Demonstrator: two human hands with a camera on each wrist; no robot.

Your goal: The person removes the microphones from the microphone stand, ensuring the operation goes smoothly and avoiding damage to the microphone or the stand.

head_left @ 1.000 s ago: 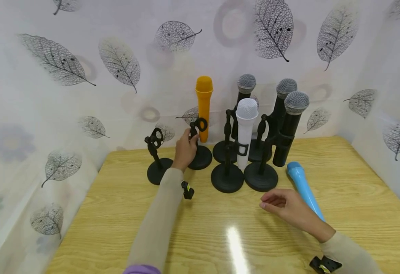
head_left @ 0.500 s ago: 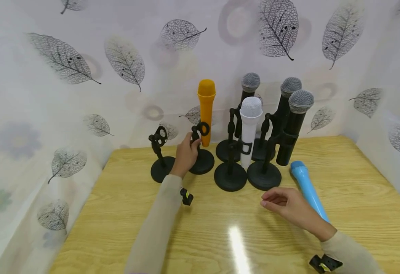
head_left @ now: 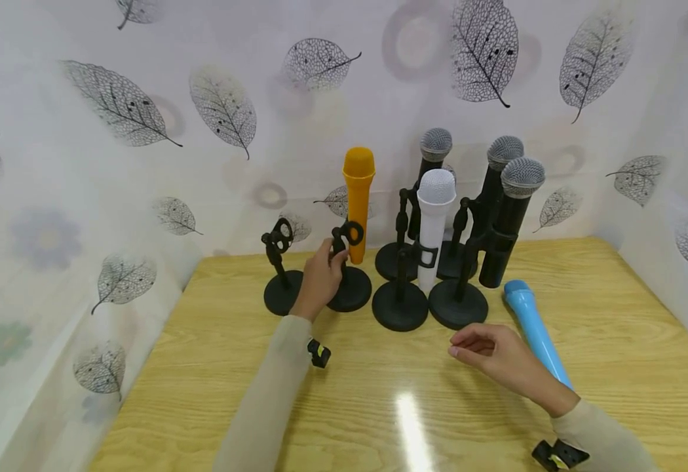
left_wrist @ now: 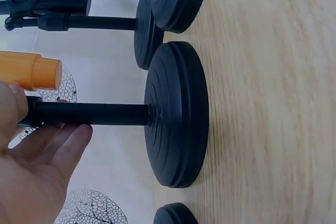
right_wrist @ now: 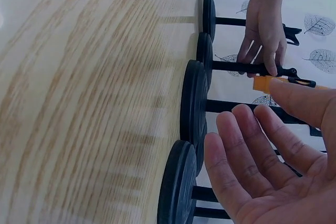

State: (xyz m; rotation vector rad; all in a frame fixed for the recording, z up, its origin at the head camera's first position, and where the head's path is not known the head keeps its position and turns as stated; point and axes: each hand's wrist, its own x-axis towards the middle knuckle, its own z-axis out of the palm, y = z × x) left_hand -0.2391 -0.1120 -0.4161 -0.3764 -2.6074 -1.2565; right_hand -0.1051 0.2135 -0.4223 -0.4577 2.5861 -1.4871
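Left hand (head_left: 319, 280) gripping stand (head_left: 352, 292), near table edge (head_left: 232, 259)

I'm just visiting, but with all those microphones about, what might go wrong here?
The stand in the left hand has its base close to a neighbouring stand, so moving it might knock that one.

The orange microphone has its lower end above the table; a jolt might make it drop.

The blue microphone lies unclipped beside the right hand, so a nudge might roll it.
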